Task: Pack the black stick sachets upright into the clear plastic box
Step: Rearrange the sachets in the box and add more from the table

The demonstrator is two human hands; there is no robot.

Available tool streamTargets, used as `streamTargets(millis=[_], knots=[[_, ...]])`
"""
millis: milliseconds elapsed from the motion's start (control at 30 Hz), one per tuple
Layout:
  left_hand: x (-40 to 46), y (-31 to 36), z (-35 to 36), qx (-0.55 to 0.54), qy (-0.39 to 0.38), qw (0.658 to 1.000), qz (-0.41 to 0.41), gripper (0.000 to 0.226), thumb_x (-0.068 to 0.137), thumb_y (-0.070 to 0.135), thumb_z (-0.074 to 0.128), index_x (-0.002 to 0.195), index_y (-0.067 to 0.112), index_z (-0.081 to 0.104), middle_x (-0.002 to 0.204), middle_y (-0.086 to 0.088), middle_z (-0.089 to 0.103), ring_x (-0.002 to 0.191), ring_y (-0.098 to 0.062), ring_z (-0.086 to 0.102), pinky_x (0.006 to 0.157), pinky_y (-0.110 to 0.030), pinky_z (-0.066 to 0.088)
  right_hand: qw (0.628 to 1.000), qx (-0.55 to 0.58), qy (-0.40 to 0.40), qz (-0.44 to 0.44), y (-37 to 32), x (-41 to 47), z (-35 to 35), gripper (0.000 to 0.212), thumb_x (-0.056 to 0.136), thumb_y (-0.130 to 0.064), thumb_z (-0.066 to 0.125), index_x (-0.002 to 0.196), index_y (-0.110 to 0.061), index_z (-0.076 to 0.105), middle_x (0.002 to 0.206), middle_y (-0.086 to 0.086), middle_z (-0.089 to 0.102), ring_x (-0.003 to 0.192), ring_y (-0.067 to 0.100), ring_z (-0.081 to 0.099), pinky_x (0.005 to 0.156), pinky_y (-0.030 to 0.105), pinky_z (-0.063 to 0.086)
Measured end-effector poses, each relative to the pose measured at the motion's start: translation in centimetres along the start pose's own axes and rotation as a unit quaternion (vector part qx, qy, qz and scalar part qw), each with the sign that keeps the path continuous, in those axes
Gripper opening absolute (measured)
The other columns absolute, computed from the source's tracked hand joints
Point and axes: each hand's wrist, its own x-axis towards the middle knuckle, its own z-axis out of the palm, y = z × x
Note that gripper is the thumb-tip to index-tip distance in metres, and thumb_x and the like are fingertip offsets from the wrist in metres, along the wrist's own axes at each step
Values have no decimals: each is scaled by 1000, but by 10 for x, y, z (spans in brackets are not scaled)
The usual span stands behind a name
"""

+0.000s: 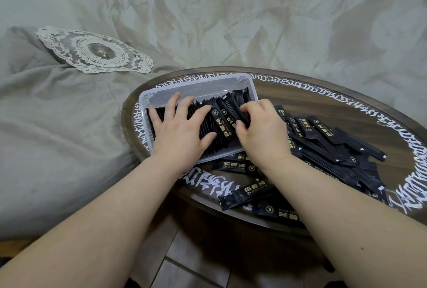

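A clear plastic box (198, 85) sits on the left part of a round dark table. Inside it stands a leaning row of black stick sachets (221, 121) with gold print. My left hand (179, 130) lies spread over the left part of that row, fingers apart, pressing on the sachets. At the right end of the row, my right hand (261, 130) has its fingers curled around a few sachets. A loose pile of the same black sachets (335, 146) lies on the table right of the box, and more of them lie near the front edge.
The round table (346, 107) has white script around its rim. Grey-green bedding with a lace doily (97, 53) lies to the left and behind. Tiled floor shows below the table's front edge.
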Motion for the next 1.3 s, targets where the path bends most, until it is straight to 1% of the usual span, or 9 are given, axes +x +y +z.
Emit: streamTargets(millis=[100, 200, 300, 400, 733, 833, 967, 1167, 1300], knots=[[-1, 1, 1, -2, 3, 1000, 1, 63, 86, 57, 54, 143, 36, 37, 153, -1, 26, 147, -25, 5, 110, -64, -3, 997, -45, -50, 33, 4, 2, -1, 31, 90, -25, 58, 118, -14, 54, 116, 5, 54, 99, 32, 57, 82, 37, 45], [-1, 1, 1, -2, 6, 1000, -1, 67, 85, 58, 56, 144, 35, 36, 152, -1, 28, 146, -25, 7, 110, -64, -2, 993, -80, -77, 44, 1, 4, -2, 28, 92, -31, 55, 115, -15, 53, 109, 4, 58, 102, 30, 57, 80, 36, 44], [-2, 1, 0, -4, 6, 1000, -5, 68, 84, 57, 57, 145, 34, 35, 152, 0, 28, 146, -24, 8, 111, -65, -1, 988, -126, -87, 35, -5, 5, -4, 28, 93, -36, 53, 115, -17, 52, 110, 2, 58, 101, 32, 58, 77, 35, 44], [-2, 1, 0, -4, 6, 1000, -6, 70, 84, 57, 59, 145, 33, 35, 151, 0, 30, 146, -25, 9, 111, -65, 0, 989, -121, -78, 20, -9, 4, -5, 29, 92, -37, 55, 113, -18, 51, 112, 1, 54, 98, 32, 58, 75, 35, 44], [-2, 1, 0, -6, 2, 1000, -7, 70, 83, 57, 59, 145, 34, 35, 151, 0, 29, 146, -24, 8, 111, -63, -1, 983, -148, -112, 8, -12, 3, -2, 31, 91, -44, 54, 111, -19, 54, 105, 1, 60, 98, 29, 60, 71, 33, 41], [-2, 1, 0, -7, 5, 1000, -6, 69, 83, 56, 60, 144, 33, 37, 151, 0, 31, 146, -24, 9, 110, -64, 0, 980, -159, -122, 5, -15, 3, -1, 37, 91, -47, 53, 114, -18, 53, 108, 2, 59, 98, 28, 60, 69, 32, 39], [-3, 1, -1, -10, 10, 1000, -1, 68, 83, 55, 61, 143, 32, 38, 150, -1, 32, 146, -25, 11, 110, -64, 0, 981, -150, -126, 16, -16, 1, 1, 41, 90, -46, 57, 119, -18, 46, 115, 3, 53, 98, 30, 58, 72, 34, 42], [-3, 0, 1, -15, 19, 1000, 1, 65, 84, 52, 61, 142, 30, 42, 148, -2, 35, 145, -27, 14, 110, -65, 2, 982, -135, -131, 21, -16, 1, 6, 32, 92, -42, 55, 112, -17, 53, 102, 2, 64, 97, 28, 60, 74, 34, 44], [-2, 0, 1, -18, 21, 1000, -1, 64, 85, 51, 60, 142, 29, 41, 148, -2, 36, 145, -26, 15, 110, -64, 2, 987, -83, -140, 8, -17, -1, 11, 34, 92, -41, 55, 117, -18, 57, 99, 1, 67, 99, 24, 60, 81, 33, 49]])
